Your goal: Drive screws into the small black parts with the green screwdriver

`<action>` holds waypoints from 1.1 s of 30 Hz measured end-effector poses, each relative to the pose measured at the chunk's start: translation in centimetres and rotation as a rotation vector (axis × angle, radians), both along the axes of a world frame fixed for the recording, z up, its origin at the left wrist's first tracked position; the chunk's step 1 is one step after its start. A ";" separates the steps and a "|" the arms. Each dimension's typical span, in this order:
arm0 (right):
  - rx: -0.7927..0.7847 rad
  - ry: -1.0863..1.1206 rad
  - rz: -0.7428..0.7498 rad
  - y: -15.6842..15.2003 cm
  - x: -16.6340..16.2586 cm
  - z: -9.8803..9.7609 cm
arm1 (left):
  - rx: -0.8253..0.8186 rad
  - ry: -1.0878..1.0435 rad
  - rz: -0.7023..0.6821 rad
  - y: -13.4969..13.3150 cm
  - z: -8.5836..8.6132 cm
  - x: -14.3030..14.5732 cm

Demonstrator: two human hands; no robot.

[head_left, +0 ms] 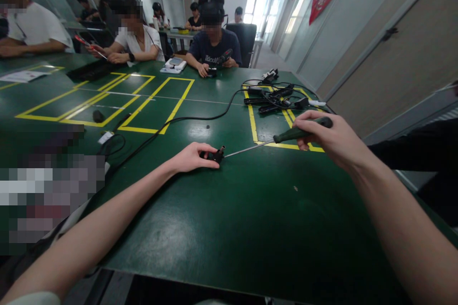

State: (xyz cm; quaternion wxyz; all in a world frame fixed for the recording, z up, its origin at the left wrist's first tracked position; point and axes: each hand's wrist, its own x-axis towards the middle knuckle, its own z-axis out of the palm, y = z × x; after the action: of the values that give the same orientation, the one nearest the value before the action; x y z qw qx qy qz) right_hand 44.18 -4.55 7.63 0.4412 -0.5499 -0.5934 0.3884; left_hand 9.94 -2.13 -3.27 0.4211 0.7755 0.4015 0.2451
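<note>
My left hand (198, 157) is closed around a small black part (217, 156) just over the green table; a short metal-tipped stub sticks up from it. The part's exact kind cannot be made out, and my fingers hide some of it. My right hand (318, 131) grips a screwdriver (291, 134) by its dark green handle. Its long thin shaft points left and slightly down, with the tip at the right side of the black part. Whether the tip sits in a screw is too small to tell.
Black parts and cables (272, 97) lie inside yellow tape at the far right. A long black cable (186, 118) crosses the green table (229, 228). More yellow tape outlines (157, 131) mark the left. Several people sit opposite, one holding a power tool (225, 56).
</note>
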 end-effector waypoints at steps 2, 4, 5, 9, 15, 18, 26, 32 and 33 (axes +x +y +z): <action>0.007 0.019 -0.007 0.0 0.0 0.0 | 0.010 0.003 0.005 0.0 -0.1 0.0; 0.017 0.040 -0.001 0.1 -0.1 0.0 | 0.021 0.011 0.007 0.0 -0.1 0.0; 0.021 0.047 0.008 0.2 -0.1 -0.1 | 0.025 0.014 0.008 0.0 -0.2 0.0; 0.025 0.018 0.040 0.2 0.0 -0.4 | 0.022 0.025 0.003 0.1 -0.2 -0.1; 0.006 0.029 -0.006 0.2 0.0 -0.2 | 0.019 0.022 0.013 0.1 -0.3 -0.2; 0.001 0.066 0.000 0.1 -0.2 0.1 | 0.014 0.015 0.014 0.0 -0.2 -0.1; -0.024 0.054 0.024 0.3 0.0 -0.5 | 0.006 -0.002 0.012 -0.1 0.1 0.0; -0.001 0.095 0.035 0.0 -0.3 -0.2 | 0.018 0.013 0.014 0.0 -0.1 -0.1; 0.017 0.123 0.030 0.0 -0.4 -0.2 | 0.020 0.020 0.018 0.0 -0.2 -0.1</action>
State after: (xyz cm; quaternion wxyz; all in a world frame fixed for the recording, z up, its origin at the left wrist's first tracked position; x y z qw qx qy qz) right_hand 43.74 -4.57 7.45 0.4757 -0.5121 -0.5767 0.4229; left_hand 9.89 -2.18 -3.46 0.4073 0.7785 0.4099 0.2451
